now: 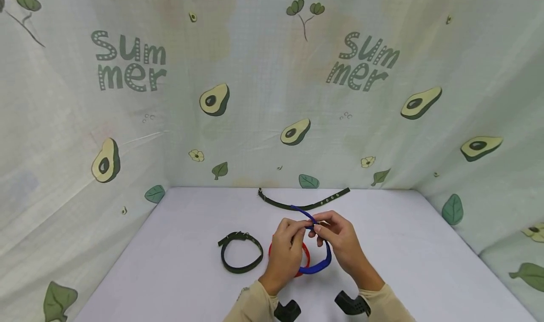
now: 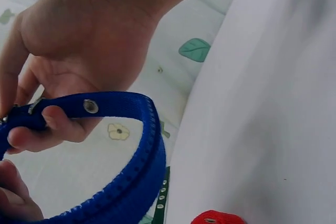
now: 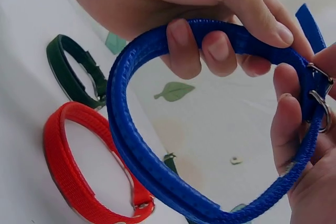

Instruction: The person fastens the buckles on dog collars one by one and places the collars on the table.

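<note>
A blue collar (image 1: 319, 266), bent into a loop, hangs between both hands above the table. My left hand (image 1: 285, 253) grips its band close to the metal buckle (image 3: 321, 102); in the right wrist view, this left hand's fingers curl over the band. At the buckle, my right hand (image 1: 340, 239) pinches the strap from the other side. The strap's loose blue end (image 3: 311, 27) sticks out past the buckle. Partly hidden behind the left hand, a red collar (image 1: 306, 252) lies on the table in a closed loop.
Left of the hands lies a dark green collar (image 1: 241, 269), buckled into a ring. Another dark green collar (image 1: 282, 206) stretches unfastened along the table's back. A printed cloth (image 1: 255, 53) surrounds the white table (image 1: 178, 284) at the back and sides.
</note>
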Motion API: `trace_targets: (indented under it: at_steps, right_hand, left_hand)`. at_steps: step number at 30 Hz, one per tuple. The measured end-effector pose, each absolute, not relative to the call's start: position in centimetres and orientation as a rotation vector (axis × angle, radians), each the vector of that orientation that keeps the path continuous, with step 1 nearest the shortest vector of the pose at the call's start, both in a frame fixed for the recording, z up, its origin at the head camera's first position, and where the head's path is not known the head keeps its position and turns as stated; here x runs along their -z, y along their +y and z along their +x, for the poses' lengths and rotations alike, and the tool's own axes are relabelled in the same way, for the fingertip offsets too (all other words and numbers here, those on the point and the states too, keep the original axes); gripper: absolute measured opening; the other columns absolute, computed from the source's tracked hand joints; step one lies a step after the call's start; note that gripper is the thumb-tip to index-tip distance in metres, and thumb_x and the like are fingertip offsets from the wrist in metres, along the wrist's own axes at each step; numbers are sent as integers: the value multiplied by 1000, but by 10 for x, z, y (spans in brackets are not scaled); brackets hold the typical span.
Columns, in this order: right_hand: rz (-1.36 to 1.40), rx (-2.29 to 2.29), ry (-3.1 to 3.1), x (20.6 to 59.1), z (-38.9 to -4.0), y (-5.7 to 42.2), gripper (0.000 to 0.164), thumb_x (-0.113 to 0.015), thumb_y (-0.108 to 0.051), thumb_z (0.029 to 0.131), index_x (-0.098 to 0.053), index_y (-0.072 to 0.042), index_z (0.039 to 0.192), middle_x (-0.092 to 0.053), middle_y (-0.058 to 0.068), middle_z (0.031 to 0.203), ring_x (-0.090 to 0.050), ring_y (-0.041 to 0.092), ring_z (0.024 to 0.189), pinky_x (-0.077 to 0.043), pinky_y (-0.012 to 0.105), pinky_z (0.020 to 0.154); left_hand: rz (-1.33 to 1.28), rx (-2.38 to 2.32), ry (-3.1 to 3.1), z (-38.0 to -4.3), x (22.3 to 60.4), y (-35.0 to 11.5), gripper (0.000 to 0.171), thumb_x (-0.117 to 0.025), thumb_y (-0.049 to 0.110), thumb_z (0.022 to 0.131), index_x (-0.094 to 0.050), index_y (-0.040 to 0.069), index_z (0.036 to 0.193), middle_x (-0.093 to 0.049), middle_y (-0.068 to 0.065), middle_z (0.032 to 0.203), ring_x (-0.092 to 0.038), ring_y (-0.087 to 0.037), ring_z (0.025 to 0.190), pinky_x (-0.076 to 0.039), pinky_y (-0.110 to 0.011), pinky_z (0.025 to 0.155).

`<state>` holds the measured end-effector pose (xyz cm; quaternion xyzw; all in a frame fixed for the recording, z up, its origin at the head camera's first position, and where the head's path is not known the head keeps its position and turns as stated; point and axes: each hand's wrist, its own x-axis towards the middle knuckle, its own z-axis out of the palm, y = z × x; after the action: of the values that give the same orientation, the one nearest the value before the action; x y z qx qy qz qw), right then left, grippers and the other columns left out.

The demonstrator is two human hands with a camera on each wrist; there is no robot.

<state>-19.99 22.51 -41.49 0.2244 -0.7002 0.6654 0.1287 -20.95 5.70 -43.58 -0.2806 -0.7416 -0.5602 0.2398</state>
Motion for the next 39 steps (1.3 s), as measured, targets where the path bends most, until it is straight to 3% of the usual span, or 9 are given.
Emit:
trace_targets:
  at_steps: [6,11,14,20,23,30,39]
  right_hand:
    - [677,-1799,-2112,414,-199,228,26,-59,-2,100,-62,3,125,-68,21,107,-70,27,88,-59,34,66]
    - [667,-1596,-2176,412,-199,229,23,-61,-3,99,-68,-5,120,-70,10,104,-69,22,84,-59,34,69]
    - [650,-1529,-2193,410,-199,230,20,-60,-3,99,-70,-7,117,-70,6,102,-67,19,81,-59,33,71]
    - [603,-1396,-2230,408,-198,233,16,-62,-2,98,-71,-9,109,-71,-1,101,-68,15,88,-57,31,81]
    - [589,-1332,-2238,407,-199,235,15,-65,-2,96,-72,-12,105,-71,-4,102,-68,14,92,-55,30,85]
    - [629,-1292,-2239,406,-198,238,19,-70,-3,92,-72,-22,94,-70,-8,104,-67,14,94,-57,30,78]
    - [837,-1201,-2210,402,-199,238,39,-63,9,90,-74,-13,120,-67,-4,108,-58,12,87,-53,28,67]
  left_hand:
    - [-811,1491,-2104,-212,432,53,23,-54,13,105,-73,18,117,-52,5,95,-49,-8,80,-46,-22,67]
    - [-823,1546,-2115,-213,427,52,20,-53,15,105,-70,14,116,-57,2,99,-52,-10,84,-48,-25,69]
    - [-777,1721,-2109,-211,424,52,17,-57,18,103,-60,12,120,-60,-1,106,-60,-12,85,-52,-27,73]
    - [-708,1968,-2100,-211,420,50,40,-66,21,99,-44,12,131,-65,-3,112,-67,-13,80,-57,-29,73]
    - [-725,1971,-2097,-214,420,48,43,-69,22,97,-46,12,132,-68,-2,110,-67,-13,78,-58,-29,72]
    - [-730,2010,-2107,-217,422,49,42,-76,25,91,-56,8,124,-68,-3,110,-69,-12,86,-58,-28,72]
    - [-811,2166,-2106,-221,422,38,35,-78,16,89,-63,5,119,-69,-5,107,-69,-18,95,-56,-27,82]
